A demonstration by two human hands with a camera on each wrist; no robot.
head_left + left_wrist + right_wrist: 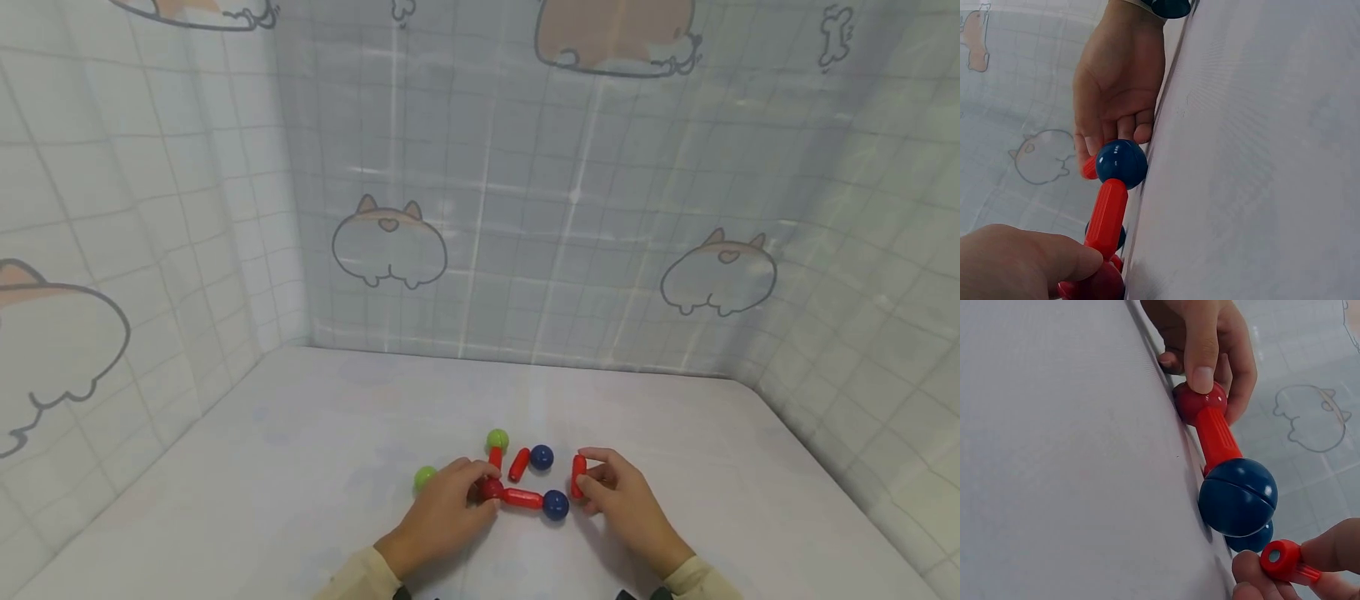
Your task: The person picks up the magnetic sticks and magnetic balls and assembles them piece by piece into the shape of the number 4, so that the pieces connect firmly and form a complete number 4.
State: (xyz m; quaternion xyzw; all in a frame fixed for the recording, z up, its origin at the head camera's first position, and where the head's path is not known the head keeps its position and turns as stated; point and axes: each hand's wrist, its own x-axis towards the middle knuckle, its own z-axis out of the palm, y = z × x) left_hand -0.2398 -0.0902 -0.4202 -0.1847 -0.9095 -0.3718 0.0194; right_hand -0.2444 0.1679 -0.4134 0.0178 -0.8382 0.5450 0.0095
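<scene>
My left hand [450, 510] pinches a dark red ball [1197, 403] between thumb and fingers. From that ball a red ribbed rod [522, 498] runs right to a blue ball [555, 505], and a second red rod [496, 458] runs back to a green ball [497, 440]. To the right, my right hand [622, 500] holds a loose red magnetic rod [579, 477] between thumb and fingers, just beside the blue ball. The right wrist view shows a silvery round spot on this rod's end [1275, 555].
Behind the joined pieces lie another red rod [519, 465] and another blue ball [542, 457], close together. A second green ball [425, 477] shows just behind the left hand, partly hidden by it. Curtains printed with dogs surround the white table [337, 417].
</scene>
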